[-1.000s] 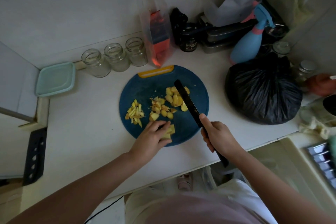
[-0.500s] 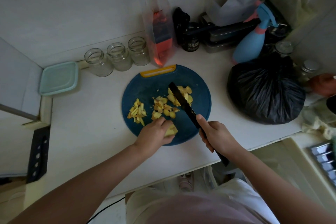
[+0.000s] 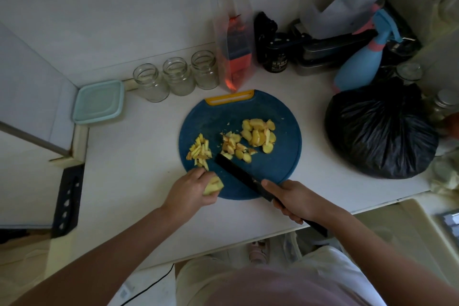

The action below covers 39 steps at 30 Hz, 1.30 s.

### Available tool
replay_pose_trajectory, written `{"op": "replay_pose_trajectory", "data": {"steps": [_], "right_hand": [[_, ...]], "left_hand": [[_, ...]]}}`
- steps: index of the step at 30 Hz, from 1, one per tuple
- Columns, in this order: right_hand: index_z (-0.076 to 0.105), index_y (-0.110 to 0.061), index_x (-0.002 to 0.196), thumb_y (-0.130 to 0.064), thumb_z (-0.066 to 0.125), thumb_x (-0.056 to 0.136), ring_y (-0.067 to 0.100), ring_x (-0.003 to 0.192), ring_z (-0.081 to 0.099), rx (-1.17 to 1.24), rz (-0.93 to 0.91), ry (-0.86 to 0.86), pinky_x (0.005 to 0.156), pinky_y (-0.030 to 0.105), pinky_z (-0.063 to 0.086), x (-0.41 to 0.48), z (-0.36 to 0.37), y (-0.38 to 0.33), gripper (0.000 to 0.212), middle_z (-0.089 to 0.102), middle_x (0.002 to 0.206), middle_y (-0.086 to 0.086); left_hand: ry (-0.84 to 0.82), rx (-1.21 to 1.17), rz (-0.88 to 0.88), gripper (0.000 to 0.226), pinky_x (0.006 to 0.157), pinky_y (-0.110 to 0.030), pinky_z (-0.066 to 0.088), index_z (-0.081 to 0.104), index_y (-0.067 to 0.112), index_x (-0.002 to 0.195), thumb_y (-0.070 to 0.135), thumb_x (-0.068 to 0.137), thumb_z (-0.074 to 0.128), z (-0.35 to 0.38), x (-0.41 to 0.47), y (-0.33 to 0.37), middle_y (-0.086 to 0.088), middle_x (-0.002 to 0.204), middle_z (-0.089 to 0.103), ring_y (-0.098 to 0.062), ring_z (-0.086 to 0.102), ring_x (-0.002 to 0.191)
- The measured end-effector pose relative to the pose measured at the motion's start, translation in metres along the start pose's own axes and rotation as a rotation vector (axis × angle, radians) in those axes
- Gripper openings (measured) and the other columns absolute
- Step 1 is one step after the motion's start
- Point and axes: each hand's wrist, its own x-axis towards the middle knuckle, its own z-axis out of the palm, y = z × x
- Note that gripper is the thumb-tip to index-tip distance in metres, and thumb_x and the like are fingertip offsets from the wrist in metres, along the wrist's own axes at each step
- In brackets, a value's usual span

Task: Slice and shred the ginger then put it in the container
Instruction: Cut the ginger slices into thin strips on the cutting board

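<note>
A round blue cutting board (image 3: 280, 169) with a yellow handle lies on the white counter. On it are ginger slices (image 3: 259, 134) at the right, a mixed heap (image 3: 232, 145) in the middle and ginger shreds (image 3: 200, 150) at the left. My left hand (image 3: 191, 189) holds a stack of ginger slices (image 3: 213, 185) at the board's near left edge. My right hand (image 3: 295, 200) grips a black knife (image 3: 238, 174), whose blade lies flat-angled just right of that stack. A pale green lidded container (image 3: 98, 102) sits far left.
Three glass jars (image 3: 176, 78) stand behind the board, beside a clear orange-tinted bag (image 3: 233, 57). A black rubbish bag (image 3: 380, 131), a blue spray bottle (image 3: 360, 62) and dark boxes crowd the right. A black knife holder (image 3: 68, 200) hangs at the left edge.
The knife has swung from over the slices at the right toward me and left, down beside the stack. My left hand has slid slightly left with the ginger stack.
</note>
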Motion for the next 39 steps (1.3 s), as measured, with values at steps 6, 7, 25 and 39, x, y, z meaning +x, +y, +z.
{"op": "replay_pose_trajectory", "data": {"steps": [6, 7, 25, 39], "right_hand": [[0.049, -0.009, 0.066, -0.060, 0.038, 0.096, 0.013, 0.041, 0.042, 0.046, -0.012, 0.098, 0.041, 0.023, 0.037, 0.015, 0.007, 0.000, 0.060, 0.048, 0.056, 0.005], [0.049, -0.009, 0.064, -0.060, 0.037, 0.096, 0.014, 0.039, 0.042, 0.060, -0.021, 0.107, 0.041, 0.022, 0.037, 0.019, 0.008, -0.003, 0.061, 0.048, 0.054, 0.004], [0.050, -0.008, 0.065, -0.057, 0.035, 0.097, 0.006, 0.044, 0.044, 0.093, -0.032, 0.197, 0.047, 0.019, 0.037, 0.023, 0.009, -0.004, 0.061, 0.049, 0.059, 0.003], [0.053, -0.005, 0.067, -0.057, 0.035, 0.097, 0.013, 0.053, 0.048, 0.049, -0.061, 0.222, 0.058, 0.029, 0.044, 0.023, 0.016, -0.002, 0.063, 0.053, 0.064, 0.008]], "left_hand": [[-0.035, -0.061, -0.078, 0.037, 0.044, -0.019, 0.047, 0.071, 0.006, 0.089, 0.037, 0.070, 0.062, 0.006, 0.018, 0.011, -0.006, 0.074, 0.062, -0.022, 0.063, 0.061], [-0.040, -0.077, -0.094, 0.042, 0.045, -0.019, 0.047, 0.071, 0.006, 0.089, 0.040, 0.071, 0.054, 0.008, 0.022, 0.013, -0.006, 0.075, 0.062, -0.021, 0.063, 0.061], [0.057, -0.189, -0.107, 0.052, 0.062, -0.028, 0.055, 0.067, 0.001, 0.113, 0.040, 0.081, 0.055, 0.017, 0.052, 0.009, -0.009, 0.092, 0.064, -0.021, 0.065, 0.080], [0.180, -0.115, -0.085, 0.047, 0.057, -0.024, 0.055, 0.067, 0.009, 0.115, 0.013, 0.071, 0.083, 0.017, 0.037, 0.013, -0.003, 0.097, 0.068, -0.016, 0.067, 0.079]]}}
